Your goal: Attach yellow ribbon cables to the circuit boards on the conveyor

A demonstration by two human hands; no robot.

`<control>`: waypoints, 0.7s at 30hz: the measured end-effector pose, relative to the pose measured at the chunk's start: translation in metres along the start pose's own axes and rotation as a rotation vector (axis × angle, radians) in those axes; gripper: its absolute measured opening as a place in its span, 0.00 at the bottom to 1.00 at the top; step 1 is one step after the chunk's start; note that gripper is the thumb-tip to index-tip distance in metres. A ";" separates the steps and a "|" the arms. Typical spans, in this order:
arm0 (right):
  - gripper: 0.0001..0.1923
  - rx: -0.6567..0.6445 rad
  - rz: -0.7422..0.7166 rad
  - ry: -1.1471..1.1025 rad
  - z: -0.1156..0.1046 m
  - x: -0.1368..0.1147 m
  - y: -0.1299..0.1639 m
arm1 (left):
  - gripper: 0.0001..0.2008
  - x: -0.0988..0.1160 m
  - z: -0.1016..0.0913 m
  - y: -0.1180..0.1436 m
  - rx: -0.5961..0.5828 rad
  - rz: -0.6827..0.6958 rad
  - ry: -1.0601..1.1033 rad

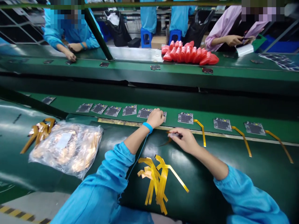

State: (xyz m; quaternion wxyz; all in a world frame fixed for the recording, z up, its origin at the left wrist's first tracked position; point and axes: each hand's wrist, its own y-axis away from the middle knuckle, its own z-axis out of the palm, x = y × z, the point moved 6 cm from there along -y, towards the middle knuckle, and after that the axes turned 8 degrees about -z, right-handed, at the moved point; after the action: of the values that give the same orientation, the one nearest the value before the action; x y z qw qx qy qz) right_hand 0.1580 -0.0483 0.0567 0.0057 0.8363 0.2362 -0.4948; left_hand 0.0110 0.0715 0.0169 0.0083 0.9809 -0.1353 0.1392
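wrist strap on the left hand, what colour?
Blue: a thin blue wrist strap on the left hand, clearest in the head view.

Boards (144, 113) crowd belt (prob. passable behind).

green conveyor belt (210, 119), yellow ribbon cables (156, 180), red packets (190, 54), blue wristband (148, 127), light-blue sleeves (109, 177)

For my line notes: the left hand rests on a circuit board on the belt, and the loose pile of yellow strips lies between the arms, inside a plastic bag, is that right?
Not quite: the head view shows the yellow strips lying bare on the green table, outside the plastic bag. The left hand does rest on a circuit board.
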 end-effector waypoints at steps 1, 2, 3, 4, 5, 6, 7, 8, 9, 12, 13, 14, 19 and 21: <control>0.13 0.007 0.031 -0.012 -0.004 0.009 -0.008 | 0.12 -0.002 0.000 0.002 0.009 0.032 0.031; 0.14 0.009 0.044 -0.012 -0.008 0.017 -0.017 | 0.12 -0.003 0.000 0.005 0.024 0.070 0.063; 0.15 0.001 0.052 0.007 -0.010 0.027 -0.026 | 0.12 -0.004 0.000 0.008 0.043 0.109 0.091; 0.16 0.000 0.072 0.037 -0.012 0.037 -0.035 | 0.11 -0.005 0.000 0.011 0.065 0.146 0.113; 0.14 0.020 0.110 0.062 -0.014 0.048 -0.043 | 0.11 -0.005 0.000 0.015 0.084 0.179 0.128; 0.10 0.046 0.164 0.071 -0.016 0.060 -0.050 | 0.11 -0.005 0.000 0.018 0.098 0.207 0.134; 0.07 0.077 0.220 0.080 -0.017 0.071 -0.055 | 0.11 -0.005 0.001 0.021 0.104 0.231 0.133; 0.07 0.100 0.266 0.096 -0.017 0.080 -0.058 | 0.12 -0.004 0.001 0.024 0.104 0.251 0.127; 0.08 0.117 0.309 0.114 -0.017 0.087 -0.061 | 0.13 -0.003 0.002 0.026 0.100 0.268 0.118; 0.07 0.136 0.402 0.190 -0.013 0.098 -0.063 | 0.15 -0.001 0.005 0.029 0.079 0.304 0.088; 0.07 0.141 0.430 0.214 -0.012 0.100 -0.062 | 0.16 0.000 0.006 0.030 0.074 0.310 0.079; 0.07 0.146 0.454 0.238 -0.012 0.101 -0.061 | 0.16 0.000 0.006 0.030 0.070 0.314 0.072; 0.08 0.142 0.515 0.326 -0.017 0.101 -0.057 | 0.17 0.003 0.010 0.030 0.061 0.321 0.059; 0.08 0.134 0.517 0.325 -0.019 0.101 -0.056 | 0.18 0.004 0.011 0.031 0.061 0.328 0.061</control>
State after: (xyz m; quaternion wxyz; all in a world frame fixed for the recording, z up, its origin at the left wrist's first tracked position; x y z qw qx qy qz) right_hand 0.1917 0.0454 -0.0051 0.0383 0.9353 -0.0196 -0.3511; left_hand 0.0096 0.0404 0.0064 -0.0403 0.9408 -0.2891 0.1724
